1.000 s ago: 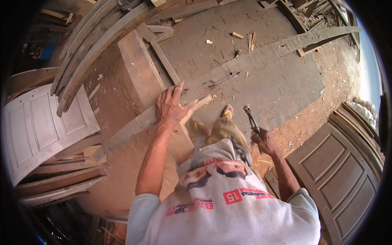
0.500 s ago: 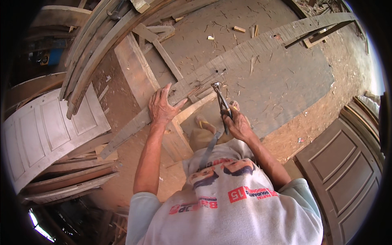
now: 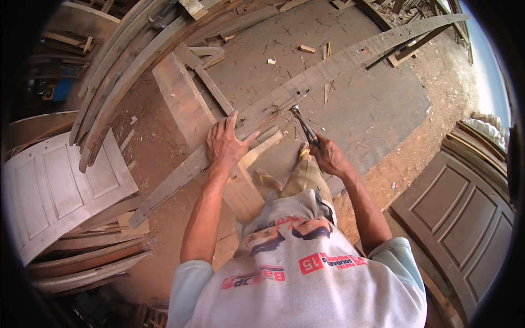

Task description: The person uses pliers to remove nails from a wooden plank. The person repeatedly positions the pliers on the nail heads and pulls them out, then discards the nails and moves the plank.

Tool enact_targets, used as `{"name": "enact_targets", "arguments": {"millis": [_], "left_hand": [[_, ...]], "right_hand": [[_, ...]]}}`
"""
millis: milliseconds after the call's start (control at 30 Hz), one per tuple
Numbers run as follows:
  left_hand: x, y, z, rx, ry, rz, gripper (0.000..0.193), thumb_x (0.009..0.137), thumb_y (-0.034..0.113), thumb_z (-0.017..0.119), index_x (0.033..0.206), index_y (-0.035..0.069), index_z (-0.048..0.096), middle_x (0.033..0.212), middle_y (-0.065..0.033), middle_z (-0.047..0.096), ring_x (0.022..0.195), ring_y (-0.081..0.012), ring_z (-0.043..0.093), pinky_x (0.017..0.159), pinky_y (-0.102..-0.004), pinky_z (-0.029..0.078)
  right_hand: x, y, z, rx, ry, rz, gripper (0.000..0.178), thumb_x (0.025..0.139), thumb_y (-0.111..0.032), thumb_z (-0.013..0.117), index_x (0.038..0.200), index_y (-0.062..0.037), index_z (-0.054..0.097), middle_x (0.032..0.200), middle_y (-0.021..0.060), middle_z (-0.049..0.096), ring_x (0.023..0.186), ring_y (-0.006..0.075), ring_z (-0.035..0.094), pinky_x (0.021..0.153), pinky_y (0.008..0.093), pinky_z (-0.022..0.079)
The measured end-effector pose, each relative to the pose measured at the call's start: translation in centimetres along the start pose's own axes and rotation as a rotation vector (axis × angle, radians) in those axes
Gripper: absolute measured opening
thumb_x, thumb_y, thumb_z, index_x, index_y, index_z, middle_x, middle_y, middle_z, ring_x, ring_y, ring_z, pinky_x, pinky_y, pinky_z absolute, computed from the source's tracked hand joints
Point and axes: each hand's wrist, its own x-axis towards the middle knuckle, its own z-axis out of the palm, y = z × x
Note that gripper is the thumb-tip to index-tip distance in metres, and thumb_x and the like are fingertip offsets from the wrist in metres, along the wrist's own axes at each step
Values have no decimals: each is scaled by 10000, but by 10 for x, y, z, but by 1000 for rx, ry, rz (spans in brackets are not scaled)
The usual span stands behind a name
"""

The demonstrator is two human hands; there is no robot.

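Right hand [image 3: 328,154] now lower, fingers clenched around hammer [image 3: 304,124]; left hand [image 3: 227,145] splayed on plank [image 3: 306,85].

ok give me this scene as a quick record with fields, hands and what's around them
left hand: left hand pressed flat on the long curved weathered wooden plank
right hand: right hand grips a metal claw hammer, head at the plank
support: plank lies across a thick wooden beam
feet: sandalled foot on the grey concrete floor
left side: white panelled door, stack of curved wooden boards
right side: brown panelled door
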Motion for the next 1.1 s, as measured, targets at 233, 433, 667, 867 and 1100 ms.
{"name": "enact_targets", "arguments": {"millis": [233, 433, 667, 867, 1100], "left_hand": [[1, -4, 0, -2, 33, 87, 850, 862, 658, 733, 1469, 101, 524, 1226, -179, 645, 1125, -376, 643, 929, -541, 523], [-3, -9, 1, 1, 39, 127, 839, 895, 662, 689, 1474, 79, 519, 1163, -177, 631, 1080, -382, 643, 885, -537, 531], [0, -7, -4, -17, 14, 133, 841, 894, 641, 707, 1495, 91, 500, 1195, -182, 630, 1093, -390, 641, 908, -540, 524], [1, -5, -2, 16, -51, 66, 851, 881, 633, 730, 1495, 91, 500, 1252, -192, 635, 1143, -397, 639, 939, -531, 533], [1, -10, 9, -18, 44, 97, 840, 832, 583, 799, 1478, 123, 524, 1191, -169, 644, 1081, -379, 644, 915, -526, 519]], "right_hand": [[3, -6, 38, 276, -4, 341, 351, 1051, -339, 549, 976, 3, 541, 719, 65, 571, 650, 167, 608, 613, 382, 517], [7, -10, 112, 702, 206, 353, 281, 1045, -298, 568, 937, -39, 555, 721, 20, 562, 614, 135, 565, 566, 343, 489], [10, -62, 174, 1220, 269, 293, 319, 1069, -342, 558, 1031, -26, 573, 750, 37, 586, 638, 161, 602, 595, 343, 534], [-23, 24, 137, 583, 100, 421, 237, 1037, -143, 534, 1152, 53, 600, 1058, 172, 726, 977, 240, 738, 842, 359, 602], [-12, 2, 82, 690, -38, 174, 445, 1047, -101, 487, 1461, 57, 454, 1258, 196, 682, 1123, 261, 704, 938, 389, 584]]}}
